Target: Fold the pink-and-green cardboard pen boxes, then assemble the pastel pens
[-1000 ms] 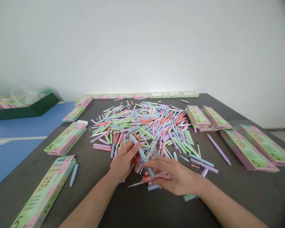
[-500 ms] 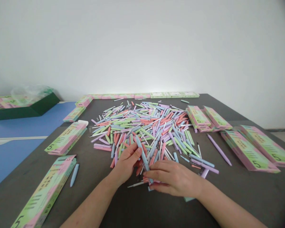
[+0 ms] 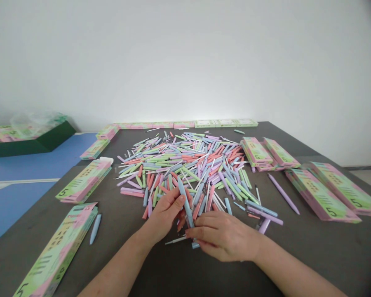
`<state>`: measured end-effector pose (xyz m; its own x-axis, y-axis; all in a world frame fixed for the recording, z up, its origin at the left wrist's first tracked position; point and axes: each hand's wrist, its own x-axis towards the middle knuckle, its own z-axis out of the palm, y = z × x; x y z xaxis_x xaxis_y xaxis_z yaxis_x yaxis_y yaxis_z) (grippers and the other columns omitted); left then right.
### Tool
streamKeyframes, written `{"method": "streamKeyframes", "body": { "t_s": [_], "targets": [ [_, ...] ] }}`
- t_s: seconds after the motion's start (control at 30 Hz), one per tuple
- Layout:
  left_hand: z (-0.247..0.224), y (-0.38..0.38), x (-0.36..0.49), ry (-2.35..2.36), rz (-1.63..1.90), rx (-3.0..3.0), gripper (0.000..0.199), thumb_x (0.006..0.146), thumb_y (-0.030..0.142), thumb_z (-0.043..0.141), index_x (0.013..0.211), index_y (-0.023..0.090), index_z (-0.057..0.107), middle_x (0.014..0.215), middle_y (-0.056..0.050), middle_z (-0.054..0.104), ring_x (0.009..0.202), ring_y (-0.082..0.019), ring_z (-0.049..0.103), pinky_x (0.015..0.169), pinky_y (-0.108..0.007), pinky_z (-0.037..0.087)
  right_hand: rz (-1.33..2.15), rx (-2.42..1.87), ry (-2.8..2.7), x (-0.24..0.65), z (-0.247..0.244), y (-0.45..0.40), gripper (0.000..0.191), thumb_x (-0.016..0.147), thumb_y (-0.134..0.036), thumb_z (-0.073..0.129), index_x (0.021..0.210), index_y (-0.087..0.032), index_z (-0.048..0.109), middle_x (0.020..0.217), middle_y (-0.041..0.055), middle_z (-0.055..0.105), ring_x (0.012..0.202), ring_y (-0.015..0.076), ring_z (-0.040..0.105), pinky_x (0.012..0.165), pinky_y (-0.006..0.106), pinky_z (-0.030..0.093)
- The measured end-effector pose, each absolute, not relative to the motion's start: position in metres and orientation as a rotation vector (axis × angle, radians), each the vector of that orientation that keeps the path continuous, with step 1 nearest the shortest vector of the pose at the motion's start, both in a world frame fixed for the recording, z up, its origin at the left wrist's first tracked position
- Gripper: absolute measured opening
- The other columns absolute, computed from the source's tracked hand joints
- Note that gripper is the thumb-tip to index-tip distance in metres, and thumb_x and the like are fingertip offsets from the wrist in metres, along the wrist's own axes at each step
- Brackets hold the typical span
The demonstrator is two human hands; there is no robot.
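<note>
1. Big picture: a dark grey table (image 3: pixel 315 251) against a plain white wall (image 3: pixel 185 57), with a blue surface (image 3: pixel 15 202) past its left edge. Further left sits a dark green tray (image 3: pixel 27 149) with more boxes and a plastic bag on it.
2. Flat pink-and-green boxes (image 3: pixel 320 196) marked with a 5 line the table: a row along the far edge, stacks toward the right edge, and more near the left edge.
3. Mid-table there's a huge loose pile of pastel pens (image 3: pixel 185 169) in pink, coral, green, lilac and blue, with thin white bits mixed in.
4. Both hands are working together at the pile's near side, right over the stray pens there.
5. The left hand (image 3: pixel 163 212) has its grip closed on a light blue pen (image 3: pixel 185 204), which stands tilted just above the near edge of the pile.
6. The right hand (image 3: pixel 222 241) is curled, fingertips right by that pen's lower end. Can't tell if its grip is holding anything.
7. Hard to make out: that hand covers whatever lies under it, and a blue end (image 3: pixel 195 245) pokes out below. The pile's lower layers are buried too.
8. Smallest stuff: a loose lilac pen (image 3: pixel 283 194) lies on the right, and a light blue pen part (image 3: pixel 95 229) lies on the left.
</note>
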<state>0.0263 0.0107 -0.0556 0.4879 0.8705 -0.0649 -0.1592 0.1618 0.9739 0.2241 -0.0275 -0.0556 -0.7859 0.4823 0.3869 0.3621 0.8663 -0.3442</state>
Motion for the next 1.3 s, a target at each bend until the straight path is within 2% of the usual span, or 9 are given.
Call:
{"method": "streamKeyframes", "body": {
  "t_s": [0.17, 0.27, 0.33, 0.4, 0.57, 0.8, 1.03, 1.17, 1.3],
  "targets": [
    [-0.053, 0.01, 0.03, 0.763, 0.932, 1.121, 0.029, 0.087, 0.046, 0.059, 0.087, 0.017, 0.057, 0.06, 0.005, 0.048, 0.04, -0.005, 0.041, 0.032, -0.014, 0.037, 0.514, -0.709, -2.544, 0.227, -0.048, -0.028, 0.029, 0.089, -0.017, 0.053, 0.117, -0.018, 0.06, 0.098, 0.0078, 0.069, 0.088, 0.0199, 0.064, 0.079, 0.032, 0.048],
    [-0.048, 0.011, 0.031, 0.756, 1.037, 1.041, 0.026, 0.083, 0.041, 0.066, 0.086, 0.017, 0.059, 0.066, 0.004, 0.051, 0.045, -0.006, 0.046, 0.032, -0.015, 0.042, 0.649, -0.784, -2.397, 0.229, -0.046, -0.029, 0.043, 0.084, -0.015, 0.058, 0.125, -0.02, 0.05, 0.101, 0.0069, 0.068, 0.089, 0.0191, 0.064, 0.078, 0.03, 0.049],
    [-0.045, 0.012, 0.031, 0.741, 1.095, 1.006, 0.025, 0.08, 0.039, 0.07, 0.085, 0.016, 0.06, 0.07, 0.003, 0.054, 0.049, -0.007, 0.049, 0.033, -0.017, 0.046, 0.748, -0.843, -2.229, 0.229, -0.049, -0.029, 0.052, 0.083, -0.015, 0.06, 0.131, -0.019, 0.041, 0.095, 0.0046, 0.068, 0.083, 0.0165, 0.064, 0.074, 0.027, 0.049],
    [-0.044, 0.013, 0.031, 0.743, 1.135, 0.994, 0.024, 0.078, 0.036, 0.071, 0.085, 0.016, 0.062, 0.072, 0.002, 0.056, 0.053, -0.008, 0.053, 0.036, -0.017, 0.049, 0.801, -0.921, -2.088, 0.229, -0.054, -0.027, 0.05, 0.085, -0.017, 0.059, 0.13, -0.019, 0.037, 0.085, 0.001, 0.066, 0.072, 0.0137, 0.062, 0.066, 0.024, 0.048],
    [-0.05, 0.014, 0.028, 0.778, 1.158, 1.117, 0.017, 0.081, 0.031, 0.069, 0.09, 0.016, 0.066, 0.074, -0.001, 0.062, 0.063, -0.012, 0.061, 0.045, -0.019, 0.055, 0.651, -1.09, -2.005, 0.229, -0.061, -0.021, 0.021, 0.091, -0.025, 0.056, 0.111, -0.019, 0.056, 0.082, 0.002, 0.067, 0.064, 0.0123, 0.058, 0.06, 0.024, 0.043],
    [-0.046, 0.008, 0.029, 0.78, 1.155, 1.264, 0.015, 0.083, 0.028, 0.067, 0.091, 0.015, 0.067, 0.077, -0.003, 0.066, 0.06, -0.011, 0.061, 0.047, -0.02, 0.055, 0.935, -1.04, -1.845, 0.23, -0.059, -0.013, 0.022, 0.095, -0.031, 0.052, 0.1, -0.017, 0.069, 0.081, 0.003, 0.066, 0.07, 0.0133, 0.055, 0.062, 0.024, 0.042],
    [-0.047, 0.009, 0.028, 0.813, 1.134, 1.312, 0.017, 0.083, 0.03, 0.067, 0.091, 0.014, 0.067, 0.074, -0.003, 0.068, 0.053, -0.01, 0.06, 0.044, -0.019, 0.051, 1.241, -0.973, -1.717, 0.229, -0.057, -0.011, 0.027, 0.094, -0.035, 0.053, 0.097, -0.015, 0.07, 0.079, 0.0016, 0.062, 0.068, 0.0118, 0.05, 0.062, 0.023, 0.038],
    [-0.05, 0.012, 0.03, 0.878, 1.077, 1.306, 0.023, 0.083, 0.034, 0.065, 0.094, 0.014, 0.066, 0.067, -0.001, 0.065, 0.048, -0.008, 0.056, 0.043, -0.019, 0.049, 1.074, -1.074, -1.863, 0.228, -0.053, -0.014, 0.026, 0.095, -0.033, 0.049, 0.094, -0.015, 0.067, 0.074, 0.0007, 0.06, 0.064, 0.0112, 0.048, 0.059, 0.023, 0.036],
    [-0.05, 0.016, 0.031, 0.955, 0.999, 1.333, 0.029, 0.079, 0.036, 0.067, 0.097, 0.014, 0.065, 0.072, -0.002, 0.065, 0.058, -0.012, 0.059, 0.042, -0.021, 0.05, 0.885, -1.153, -1.997, 0.228, -0.053, -0.013, 0.018, 0.093, -0.029, 0.051, 0.096, -0.018, 0.064, 0.072, -0.0016, 0.059, 0.06, 0.0102, 0.047, 0.058, 0.022, 0.036]
  ]
}}
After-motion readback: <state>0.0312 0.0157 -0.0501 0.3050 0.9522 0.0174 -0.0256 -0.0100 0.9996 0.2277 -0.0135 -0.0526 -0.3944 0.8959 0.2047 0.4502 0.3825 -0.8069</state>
